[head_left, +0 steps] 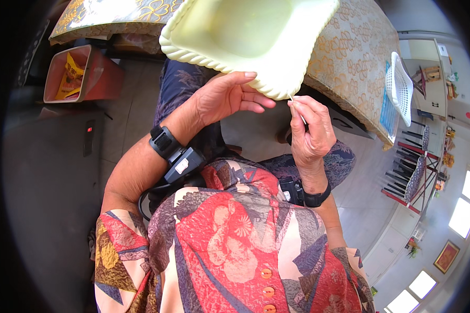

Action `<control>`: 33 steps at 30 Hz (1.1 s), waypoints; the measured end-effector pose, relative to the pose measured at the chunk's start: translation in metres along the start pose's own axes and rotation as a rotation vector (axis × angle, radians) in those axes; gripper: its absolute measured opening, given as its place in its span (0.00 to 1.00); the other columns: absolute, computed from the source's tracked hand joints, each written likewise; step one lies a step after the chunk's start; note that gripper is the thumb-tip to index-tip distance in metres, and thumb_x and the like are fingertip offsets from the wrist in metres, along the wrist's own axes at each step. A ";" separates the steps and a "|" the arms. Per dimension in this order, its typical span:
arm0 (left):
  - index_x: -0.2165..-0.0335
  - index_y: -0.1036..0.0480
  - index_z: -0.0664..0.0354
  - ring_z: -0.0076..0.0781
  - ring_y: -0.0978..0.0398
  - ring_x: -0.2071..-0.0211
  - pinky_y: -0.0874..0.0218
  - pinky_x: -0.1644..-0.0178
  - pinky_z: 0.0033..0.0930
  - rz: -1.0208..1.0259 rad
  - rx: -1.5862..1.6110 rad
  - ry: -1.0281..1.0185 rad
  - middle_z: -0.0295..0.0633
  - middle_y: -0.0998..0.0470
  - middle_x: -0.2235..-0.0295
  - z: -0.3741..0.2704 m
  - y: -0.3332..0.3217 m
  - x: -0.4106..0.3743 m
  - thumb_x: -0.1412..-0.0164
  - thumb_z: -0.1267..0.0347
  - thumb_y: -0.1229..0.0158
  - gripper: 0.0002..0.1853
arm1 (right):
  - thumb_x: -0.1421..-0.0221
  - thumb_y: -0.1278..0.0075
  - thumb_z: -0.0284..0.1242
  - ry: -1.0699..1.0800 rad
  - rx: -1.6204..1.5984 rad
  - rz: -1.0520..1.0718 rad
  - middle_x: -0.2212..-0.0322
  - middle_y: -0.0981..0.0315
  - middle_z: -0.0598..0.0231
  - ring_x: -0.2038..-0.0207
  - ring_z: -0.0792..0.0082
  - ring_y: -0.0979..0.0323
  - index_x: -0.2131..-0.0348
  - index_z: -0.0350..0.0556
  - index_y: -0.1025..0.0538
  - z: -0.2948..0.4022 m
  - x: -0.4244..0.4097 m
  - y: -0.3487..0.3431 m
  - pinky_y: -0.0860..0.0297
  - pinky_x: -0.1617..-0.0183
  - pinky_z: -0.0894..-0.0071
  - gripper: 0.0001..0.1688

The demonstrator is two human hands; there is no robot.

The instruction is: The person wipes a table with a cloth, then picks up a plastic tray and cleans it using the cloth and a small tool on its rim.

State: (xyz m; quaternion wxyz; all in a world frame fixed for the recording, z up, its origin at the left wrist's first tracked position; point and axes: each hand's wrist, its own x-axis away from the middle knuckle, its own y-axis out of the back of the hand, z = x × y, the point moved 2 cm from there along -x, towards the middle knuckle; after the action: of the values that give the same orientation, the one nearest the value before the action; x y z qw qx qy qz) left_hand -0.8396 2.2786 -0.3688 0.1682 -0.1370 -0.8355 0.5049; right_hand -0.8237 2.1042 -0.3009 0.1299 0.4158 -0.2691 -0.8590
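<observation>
A pale yellow-green plastic basin (266,74) with a rope-like rim reaches over the edge of the table toward me, tilted. My left hand (231,94) is at its near rim, thumb up against the rim and the other fingers curled below; how firmly it holds cannot be told. Close to the basin's near corner, my right hand (309,121) pinches a thin whitish stick (302,116) between thumb and fingertips. The upper end of the stick meets the rim at that corner. Both wrists wear black straps with small devices.
A patterned cloth covers the table (348,66). At its right end stands a white perforated basket (399,88) beside a blue item (387,105). On the left are a pink bin (102,78) holding yellow packaging and a dark grey panel (55,164). Chairs (415,172) stand far right.
</observation>
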 end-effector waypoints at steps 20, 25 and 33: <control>0.54 0.37 0.68 0.44 0.26 0.62 0.33 0.60 0.36 -0.010 -0.006 0.005 0.54 0.28 0.62 0.000 0.001 0.001 0.42 0.58 0.55 0.24 | 0.60 0.46 0.13 0.009 0.043 0.001 0.71 0.28 0.56 0.71 0.65 0.28 0.70 0.37 0.27 0.003 0.000 0.000 0.31 0.69 0.75 0.12; 0.54 0.38 0.68 0.43 0.26 0.63 0.33 0.60 0.35 -0.011 -0.005 0.009 0.54 0.28 0.61 0.000 0.003 0.001 0.42 0.57 0.55 0.25 | 0.60 0.46 0.13 0.001 0.045 0.040 0.71 0.28 0.56 0.72 0.65 0.28 0.71 0.36 0.27 0.007 0.003 0.002 0.31 0.69 0.75 0.12; 0.54 0.38 0.68 0.42 0.26 0.63 0.33 0.61 0.34 0.000 -0.003 0.018 0.54 0.28 0.61 0.000 0.004 0.000 0.42 0.56 0.55 0.26 | 0.60 0.46 0.13 -0.083 -0.033 -0.014 0.71 0.28 0.56 0.71 0.65 0.28 0.70 0.37 0.27 0.007 0.008 0.001 0.31 0.68 0.75 0.12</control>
State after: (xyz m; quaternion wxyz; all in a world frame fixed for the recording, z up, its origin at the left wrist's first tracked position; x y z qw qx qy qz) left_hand -0.8399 2.2806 -0.3725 0.1754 -0.1417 -0.8348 0.5023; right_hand -0.8338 2.1018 -0.3020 0.1193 0.3793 -0.2573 -0.8807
